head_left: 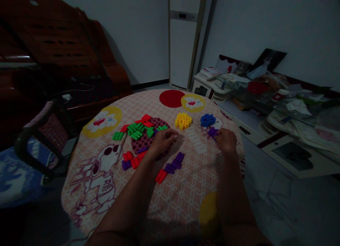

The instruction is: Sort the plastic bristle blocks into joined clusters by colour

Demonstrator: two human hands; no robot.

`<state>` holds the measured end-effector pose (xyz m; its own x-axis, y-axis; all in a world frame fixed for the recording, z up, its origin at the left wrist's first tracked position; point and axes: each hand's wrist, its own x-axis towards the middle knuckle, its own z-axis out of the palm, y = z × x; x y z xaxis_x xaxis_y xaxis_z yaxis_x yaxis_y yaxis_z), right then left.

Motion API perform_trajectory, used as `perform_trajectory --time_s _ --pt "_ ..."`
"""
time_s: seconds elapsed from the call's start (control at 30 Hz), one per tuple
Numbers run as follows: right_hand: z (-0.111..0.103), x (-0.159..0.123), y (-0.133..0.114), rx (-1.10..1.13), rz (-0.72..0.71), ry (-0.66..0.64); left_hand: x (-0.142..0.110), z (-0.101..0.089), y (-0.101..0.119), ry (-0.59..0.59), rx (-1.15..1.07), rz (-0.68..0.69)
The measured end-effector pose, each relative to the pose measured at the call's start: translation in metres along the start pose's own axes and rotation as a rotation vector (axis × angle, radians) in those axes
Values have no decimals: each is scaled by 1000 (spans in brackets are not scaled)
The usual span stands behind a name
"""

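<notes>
My right hand [227,141] is closed, its fingertips pinching at a small cluster of purple plastic pieces [212,132] on the right of the table. Just behind that cluster stands a tight group of blue pieces [208,120]. My left hand [164,141] hovers over the middle with loosely bent fingers apart, and I see nothing in it. A green piece [162,127] lies just beyond its knuckles. Upright yellow pieces [183,121] are grouped between the hands. Nearer to me is a slanting row of purple pieces [175,162] with red pieces [161,176] at its end.
Green pieces [136,130] and red pieces [135,162] lie in loose bunches on the left half of the patterned tablecloth [186,200]. A chair [47,139] stands at left, before a wooden bench [61,40]. Along the right wall runs a cluttered low cabinet [265,132].
</notes>
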<state>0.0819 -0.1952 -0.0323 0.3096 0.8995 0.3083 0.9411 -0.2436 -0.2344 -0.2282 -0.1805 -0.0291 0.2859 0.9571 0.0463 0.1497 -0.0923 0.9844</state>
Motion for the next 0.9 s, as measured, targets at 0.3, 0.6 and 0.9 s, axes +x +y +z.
perform_trajectory --time_s 0.3,0.6,0.9 --pt "4 -1 -4 -66 2 7 2 -2 -5 -3 7 -5" --pt "-10 -8 -15 158 27 231 -7 -67 3 315 270 40" --pt "25 -23 -67 428 -297 42 -8 -82 -8 388 600 -71"
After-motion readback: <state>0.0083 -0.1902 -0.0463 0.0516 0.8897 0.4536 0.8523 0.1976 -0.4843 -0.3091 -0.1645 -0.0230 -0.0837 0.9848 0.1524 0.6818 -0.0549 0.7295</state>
